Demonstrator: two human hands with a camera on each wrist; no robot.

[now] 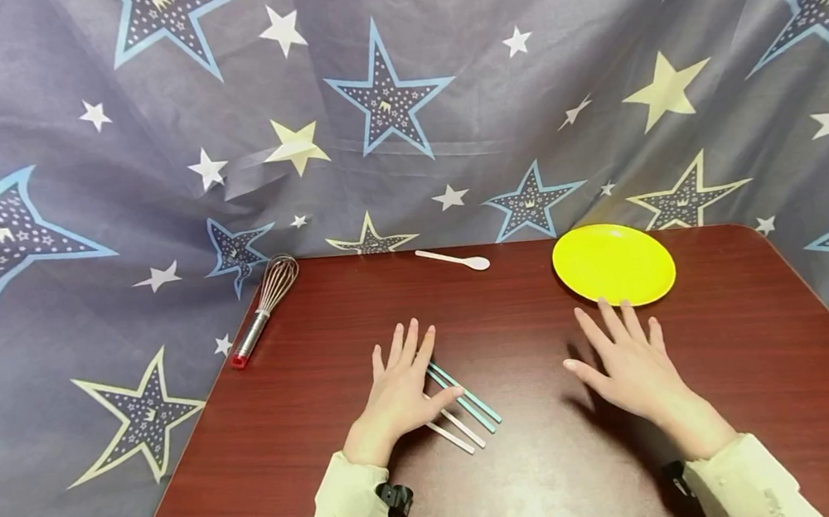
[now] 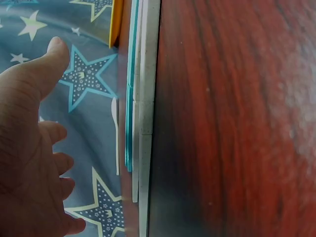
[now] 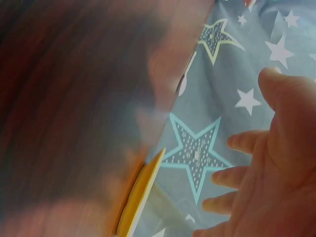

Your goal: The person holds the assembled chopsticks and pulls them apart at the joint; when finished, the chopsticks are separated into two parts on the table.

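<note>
My left hand [image 1: 397, 389], fingers spread and holding nothing, hovers over the near-left part of the table. Under and beside it lie two teal chopsticks [image 1: 477, 406] and two white chopsticks [image 1: 463, 435], their far ends partly hidden by the hand in the head view. In the left wrist view the white chopsticks [image 2: 147, 74] run alongside the teal ones [image 2: 130, 113]. On the right, my right hand [image 1: 635, 366] is spread too, with nothing in it. Its fingertips overlap the near rim of a yellow plate [image 1: 613, 264] in the head view.
A whisk [image 1: 265, 306] with a red-tipped metal handle lies at the table's left edge. By the back edge sits a small white spoon [image 1: 460, 260]. Behind the dark red wooden table [image 1: 526, 481] hangs a grey cloth [image 1: 480, 2] printed with stars.
</note>
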